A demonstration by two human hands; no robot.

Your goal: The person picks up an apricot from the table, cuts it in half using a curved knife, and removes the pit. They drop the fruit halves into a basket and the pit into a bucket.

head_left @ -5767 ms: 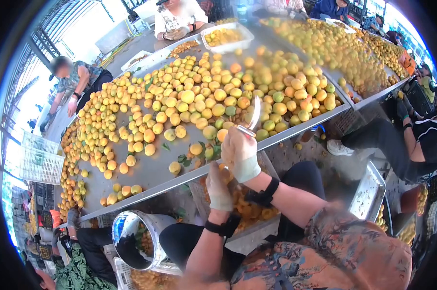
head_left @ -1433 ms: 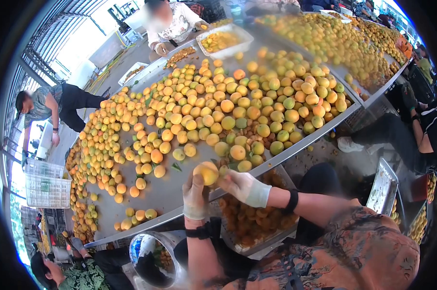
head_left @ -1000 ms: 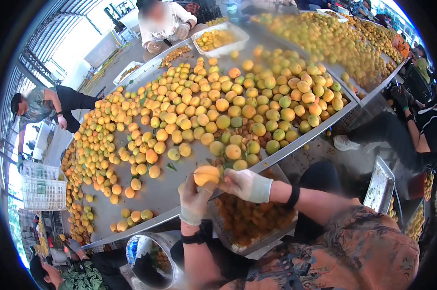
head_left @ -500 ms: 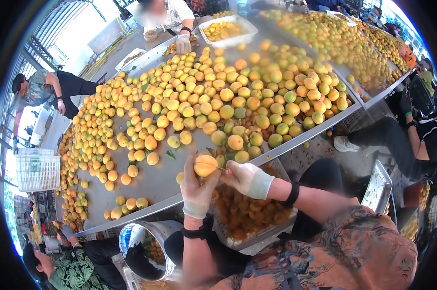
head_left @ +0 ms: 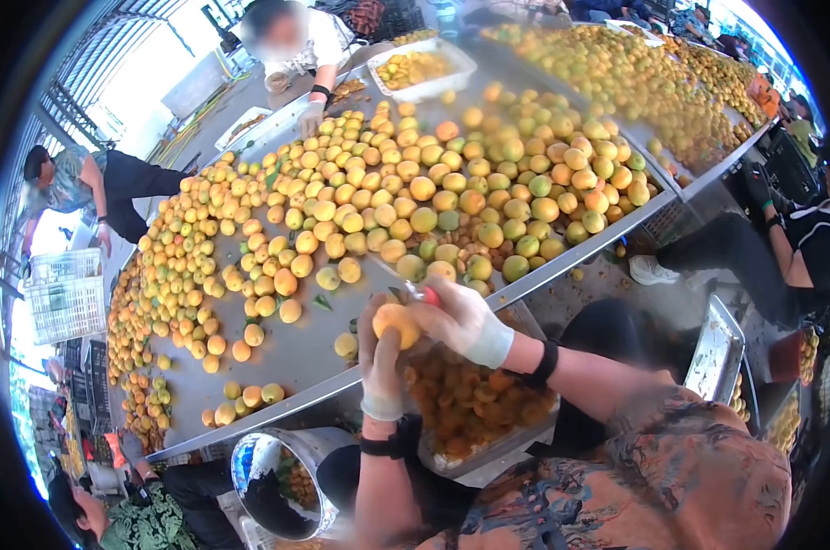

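Evidently midway: left hand (head_left: pixel 379 359) is gripping a fruit (head_left: pixel 395 323) at the bench's (head_left: pixel 296 353) near edge, right hand (head_left: pixel 461 321), closed on a knife (head_left: pixel 424 294), is cutting it; tray (head_left: pixel 493 451) below is holding pieces (head_left: pixel 470 403), heaps (head_left: pixel 433 183) lying whole.

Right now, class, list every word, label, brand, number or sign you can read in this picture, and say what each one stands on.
None: no text can be read anywhere in the picture.
The white crates, the steel table, the gloved left hand holding the fruit, the gloved right hand holding the knife, and the patterned sleeve show no legible writing.
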